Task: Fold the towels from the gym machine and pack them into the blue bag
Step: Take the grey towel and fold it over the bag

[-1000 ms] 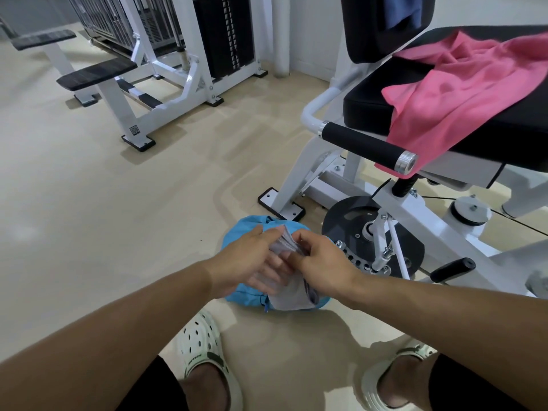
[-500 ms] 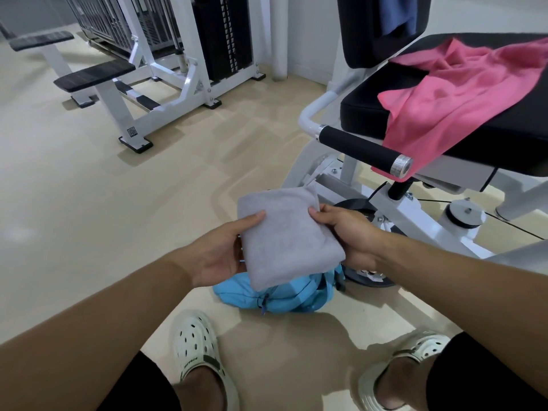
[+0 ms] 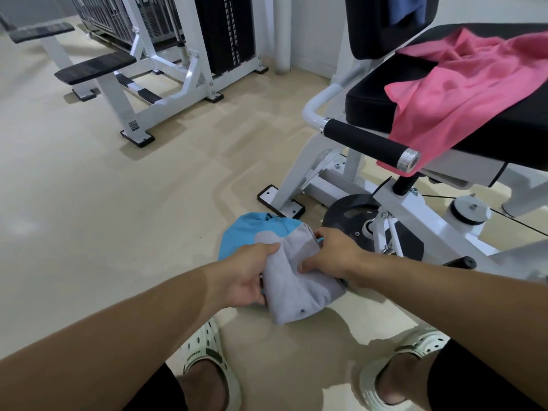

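Both my hands clutch the folded grey towel (image 3: 296, 286) — left hand (image 3: 246, 274) gripping its near-left edge, right hand (image 3: 329, 256) pinching the far side — holding it low over the blue bag (image 3: 246, 232) on the floor, probably to stuff it in. Pink towel (image 3: 462, 93) waits on the machine seat (image 3: 370, 105), far right.

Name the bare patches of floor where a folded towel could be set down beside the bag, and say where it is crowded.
Free: the beige floor left of the blue bag, up to the white bench frame, and the strip between the shoes. Crowded: right of the bag, among the weight plate and machine base.
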Motion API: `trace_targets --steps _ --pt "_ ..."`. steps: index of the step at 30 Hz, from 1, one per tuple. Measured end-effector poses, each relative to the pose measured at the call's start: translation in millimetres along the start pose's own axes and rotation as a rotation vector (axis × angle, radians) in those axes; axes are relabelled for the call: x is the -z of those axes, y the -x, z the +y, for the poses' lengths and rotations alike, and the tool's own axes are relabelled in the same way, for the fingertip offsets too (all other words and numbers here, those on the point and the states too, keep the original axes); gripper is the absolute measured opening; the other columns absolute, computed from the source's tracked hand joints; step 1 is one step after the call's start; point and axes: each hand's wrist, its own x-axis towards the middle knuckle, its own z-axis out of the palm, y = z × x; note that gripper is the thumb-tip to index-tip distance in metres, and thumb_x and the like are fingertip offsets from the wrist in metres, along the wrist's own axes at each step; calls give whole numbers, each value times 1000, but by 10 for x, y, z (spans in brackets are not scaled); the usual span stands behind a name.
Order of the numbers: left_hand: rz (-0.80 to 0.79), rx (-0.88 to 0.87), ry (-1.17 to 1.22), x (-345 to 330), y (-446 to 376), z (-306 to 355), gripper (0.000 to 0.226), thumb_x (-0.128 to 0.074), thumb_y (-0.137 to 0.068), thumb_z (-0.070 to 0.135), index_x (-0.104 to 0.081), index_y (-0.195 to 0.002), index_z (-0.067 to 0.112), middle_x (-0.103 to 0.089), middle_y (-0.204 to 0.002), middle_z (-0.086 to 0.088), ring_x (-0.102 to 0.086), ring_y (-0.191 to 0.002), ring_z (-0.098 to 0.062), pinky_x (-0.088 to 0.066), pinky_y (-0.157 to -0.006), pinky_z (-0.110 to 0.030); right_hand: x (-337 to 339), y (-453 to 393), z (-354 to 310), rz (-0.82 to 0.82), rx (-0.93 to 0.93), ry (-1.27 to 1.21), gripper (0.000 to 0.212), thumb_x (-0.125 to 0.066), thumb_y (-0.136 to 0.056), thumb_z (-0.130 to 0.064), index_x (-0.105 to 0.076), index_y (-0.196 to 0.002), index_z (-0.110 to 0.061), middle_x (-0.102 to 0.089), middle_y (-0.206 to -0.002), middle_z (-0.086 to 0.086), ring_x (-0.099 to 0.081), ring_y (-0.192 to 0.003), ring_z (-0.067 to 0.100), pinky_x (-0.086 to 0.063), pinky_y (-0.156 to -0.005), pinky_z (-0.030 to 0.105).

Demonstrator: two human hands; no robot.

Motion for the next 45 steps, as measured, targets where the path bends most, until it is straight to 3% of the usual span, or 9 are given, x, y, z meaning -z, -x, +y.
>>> trace_targets --steps 9,17,20,22,25,28,32,39,45 --pt "46 70 13 -159 67 -18 47 -44 -101 56 -69 -118 20 -72 -115 -12 -67 -109 -32 -53 -93 -52 -190 264 -150 -175 132 159 15 -59 -90 -21 -63 -104 -16 -67 -101 2 -63 -89 15 -54 -71 28" --pt "-87 80 -12 -193 166 13 56 -43 -99 60 -71 -121 16 -74 -108 -10 -68 -100 -31 -55 -86 -49 -215 345 -131 -289 175 225 61 -84 -72 -35 -50 -121 -24 -65 -112 -5 -62 -105 14 -55 -90 31" --pt "-130 42 -7 -143 168 28 49 -45 -102 48 -66 -128 11 -74 -102 -8 -72 -89 -31 -59 -80 -47 -185 345 -119 -285 222 333 77 -85 -74 -33 -39 -135 -23 -62 -115 -4 -60 -104 17 -52 -78 24" --pt "-174 9 -9 -66 149 76 45 -48 -101 35 -61 -134 8 -67 -117 -10 -69 -97 -35 -60 -79 -48 -134 324 -130 -267 257 414 80 -77 -83 -27 -29 -147 -28 -59 -120 -1 -58 -106 19 -46 -72 21" --pt "-139 -35 -247 82 71 130 64 -65 -87 29 -48 -147 18 -45 -151 -6 -52 -130 -32 -51 -99 -50 -5 266 -155 -242 291 427 78 -65 -85 -14 -31 -152 -35 -60 -131 -2 -59 -116 20 -51 -89 31" --pt "-23 -167 -483 252 -30 167 94 -85 -74 22 -34 -154 24 -53 -146 4 -55 -129 -19 -50 -104 -42 159 251 -174 -311 371 426 67 -58 -85 -6 -50 -143 -40 -65 -124 -10 -61 -111 15 -54 -93 33" --pt "-154 -243 -688 336 -69 211 52 -89 -74 29 -70 -123 21 -73 -120 -2 -68 -114 -20 -55 -101 -48 302 241 -181 -381 386 417 61 -54 -83 -7 -61 -134 -41 -69 -119 -14 -63 -111 11 -57 -94 37" --pt "-52 -306 -694 235 -184 166 41 -87 -75 39 -71 -104 14 -70 -114 -13 -69 -96 -22 -61 -69 -33 301 221 -94 -428 367 444 53 -62 -91 -40 -47 -142 -44 -61 -132 -15 -56 -123 12 -46 -107 36" --pt "-21 -271 -732 115 -374 142 44 -78 -83 47 -68 -113 17 -67 -116 -8 -68 -102 -26 -64 -68 -36 302 116 35 -334 360 569 39 -52 -102 -39 -50 -138 -26 -59 -119 -5 -54 -107 18 -45 -92 32"
